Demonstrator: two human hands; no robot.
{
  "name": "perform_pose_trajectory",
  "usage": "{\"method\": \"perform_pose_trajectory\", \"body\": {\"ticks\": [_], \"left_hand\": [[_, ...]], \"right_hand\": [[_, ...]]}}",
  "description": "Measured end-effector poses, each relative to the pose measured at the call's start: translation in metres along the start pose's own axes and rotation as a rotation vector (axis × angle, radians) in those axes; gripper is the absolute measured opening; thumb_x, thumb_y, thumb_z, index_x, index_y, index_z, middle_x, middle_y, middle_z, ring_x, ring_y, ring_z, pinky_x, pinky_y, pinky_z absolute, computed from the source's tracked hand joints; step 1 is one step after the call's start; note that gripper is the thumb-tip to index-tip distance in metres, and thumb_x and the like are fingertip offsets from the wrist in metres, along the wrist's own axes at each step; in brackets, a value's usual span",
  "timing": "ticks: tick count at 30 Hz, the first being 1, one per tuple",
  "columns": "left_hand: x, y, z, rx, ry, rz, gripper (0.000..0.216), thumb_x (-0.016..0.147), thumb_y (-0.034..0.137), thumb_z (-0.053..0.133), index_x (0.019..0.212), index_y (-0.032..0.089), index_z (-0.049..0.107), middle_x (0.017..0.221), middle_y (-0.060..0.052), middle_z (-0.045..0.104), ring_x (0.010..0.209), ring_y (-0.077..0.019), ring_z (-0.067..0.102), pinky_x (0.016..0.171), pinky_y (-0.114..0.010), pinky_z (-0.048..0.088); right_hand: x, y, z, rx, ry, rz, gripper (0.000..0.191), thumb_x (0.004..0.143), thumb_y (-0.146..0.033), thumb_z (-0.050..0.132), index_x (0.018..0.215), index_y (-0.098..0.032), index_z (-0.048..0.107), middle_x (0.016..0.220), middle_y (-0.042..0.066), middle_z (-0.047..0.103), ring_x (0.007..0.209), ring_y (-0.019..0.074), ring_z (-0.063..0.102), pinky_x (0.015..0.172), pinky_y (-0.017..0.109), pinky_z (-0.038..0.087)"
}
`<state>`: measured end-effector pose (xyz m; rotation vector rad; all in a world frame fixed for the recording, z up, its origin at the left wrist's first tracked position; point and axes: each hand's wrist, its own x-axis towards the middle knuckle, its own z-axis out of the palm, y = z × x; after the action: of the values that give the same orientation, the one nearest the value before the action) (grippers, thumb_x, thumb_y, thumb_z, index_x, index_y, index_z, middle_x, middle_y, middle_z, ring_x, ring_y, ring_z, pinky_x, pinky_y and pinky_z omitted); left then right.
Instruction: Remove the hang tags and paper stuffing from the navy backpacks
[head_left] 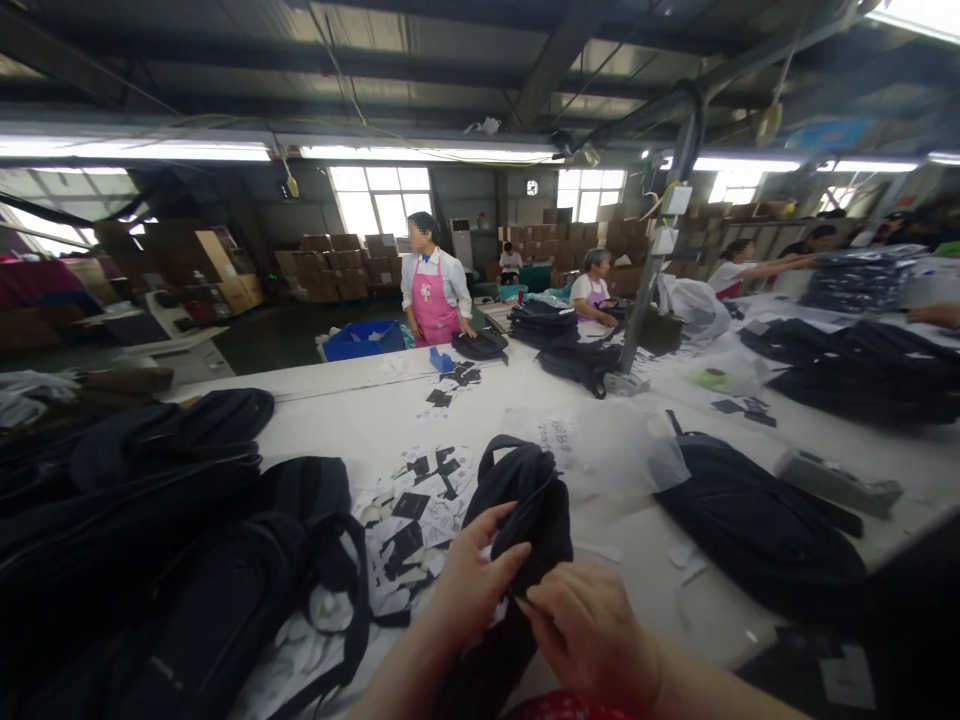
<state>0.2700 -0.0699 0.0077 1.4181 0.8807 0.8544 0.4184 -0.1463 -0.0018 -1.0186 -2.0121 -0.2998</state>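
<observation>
A dark navy backpack (551, 515) stands bunched up on the white table in front of me, its top loop pointing away. My left hand (480, 565) is closed on the near side of it, the thumb and fingers pressing into the dark fabric. Just to the right, my right hand (589, 620) has its fingers curled in a pinch against the backpack's lower part. What sits between those fingertips is too small to make out. More dark fabric of the backpack hangs down below both hands, partly hidden by them.
Dark backpacks (202, 590) are heaped at left, and another backpack (757, 520) lies at right beside a grey box-like device (836, 480). Paper scraps and black tags (412, 505) litter the table (322, 410). Beyond stand a plastic bag (600, 450), a metal post (645, 300) and co-workers (435, 290).
</observation>
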Motion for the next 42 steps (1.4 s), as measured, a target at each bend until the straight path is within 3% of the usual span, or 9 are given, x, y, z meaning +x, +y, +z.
{"method": "perform_pose_trajectory", "body": {"ticks": [4,8,11,13,18,26,31,38,42], "left_hand": [[-0.01,0.004,-0.009,0.048,-0.01,0.006,0.064,0.07,0.047,0.073,0.123,0.014,0.059,0.118,-0.013,0.067,0.109,-0.0293,0.06,0.097,-0.04,0.045],[-0.014,-0.001,-0.018,-0.052,-0.162,0.009,0.093,0.055,0.064,0.078,0.128,0.011,0.055,0.116,-0.016,0.066,0.106,-0.033,0.06,0.094,-0.041,0.045],[-0.015,-0.007,-0.019,-0.159,-0.263,0.004,0.1,0.054,0.077,0.069,0.129,0.012,0.054,0.113,-0.016,0.066,0.102,-0.0334,0.062,0.09,-0.041,0.047],[-0.018,-0.008,-0.018,-0.153,-0.275,-0.027,0.099,0.052,0.073,0.073,0.129,0.013,0.054,0.113,-0.014,0.066,0.103,-0.0332,0.061,0.09,-0.041,0.047],[-0.037,-0.006,-0.026,0.095,-0.196,-0.104,0.089,0.055,0.042,0.084,0.134,0.019,0.051,0.115,-0.011,0.065,0.103,-0.0301,0.06,0.092,-0.04,0.048],[-0.095,-0.022,-0.081,0.3,-0.13,-0.176,0.081,0.057,0.039,0.081,0.133,0.028,0.054,0.125,-0.009,0.062,0.108,-0.0322,0.059,0.092,-0.041,0.05],[-0.122,-0.029,-0.11,0.414,-0.038,-0.168,0.076,0.056,0.043,0.081,0.127,0.027,0.06,0.115,-0.008,0.068,0.103,-0.033,0.062,0.091,-0.041,0.051],[-0.117,-0.013,-0.103,0.477,0.04,-0.078,0.065,0.058,0.039,0.08,0.12,0.025,0.066,0.11,-0.008,0.071,0.093,-0.029,0.066,0.086,-0.038,0.053],[-0.1,0.005,-0.098,0.469,0.017,-0.052,0.059,0.063,0.035,0.077,0.119,0.021,0.067,0.108,-0.008,0.072,0.093,-0.0273,0.066,0.087,-0.037,0.053]], "right_hand": [[0.005,-0.01,0.0,0.041,0.086,0.033,0.009,0.087,-0.014,0.047,0.08,-0.02,0.049,0.064,0.0,0.057,0.057,0.014,0.051,0.056,0.029,0.034],[0.009,-0.013,0.004,0.105,0.113,0.037,0.009,0.086,-0.014,0.048,0.08,-0.021,0.049,0.065,0.0,0.058,0.057,0.0138,0.052,0.057,0.029,0.036],[0.009,-0.01,0.005,0.138,0.14,0.087,0.008,0.085,-0.014,0.051,0.082,-0.021,0.048,0.066,-0.001,0.058,0.059,0.0139,0.053,0.058,0.028,0.037],[0.008,-0.007,0.003,0.158,0.154,0.139,0.008,0.085,-0.013,0.051,0.083,-0.02,0.048,0.067,-0.001,0.058,0.06,0.0134,0.053,0.059,0.027,0.037],[0.0,-0.002,-0.001,0.135,0.193,0.223,0.011,0.084,-0.014,0.054,0.079,-0.021,0.047,0.061,-0.003,0.051,0.054,0.0113,0.049,0.055,0.026,0.035],[-0.018,0.017,0.007,0.087,0.248,0.353,0.013,0.084,-0.017,0.056,0.073,-0.021,0.051,0.058,-0.004,0.051,0.052,0.0102,0.048,0.054,0.025,0.035],[-0.02,0.03,0.016,0.127,0.266,0.48,0.015,0.085,-0.021,0.058,0.07,-0.02,0.052,0.056,-0.005,0.05,0.05,0.0091,0.047,0.053,0.023,0.036],[-0.01,0.044,0.026,0.194,0.259,0.674,0.019,0.084,-0.032,0.059,0.071,-0.02,0.054,0.057,-0.003,0.056,0.051,0.0109,0.05,0.053,0.023,0.041],[-0.004,0.073,0.021,0.369,0.062,0.792,0.024,0.085,-0.042,0.058,0.078,-0.019,0.056,0.064,0.002,0.063,0.056,0.0143,0.058,0.057,0.026,0.047]]}}
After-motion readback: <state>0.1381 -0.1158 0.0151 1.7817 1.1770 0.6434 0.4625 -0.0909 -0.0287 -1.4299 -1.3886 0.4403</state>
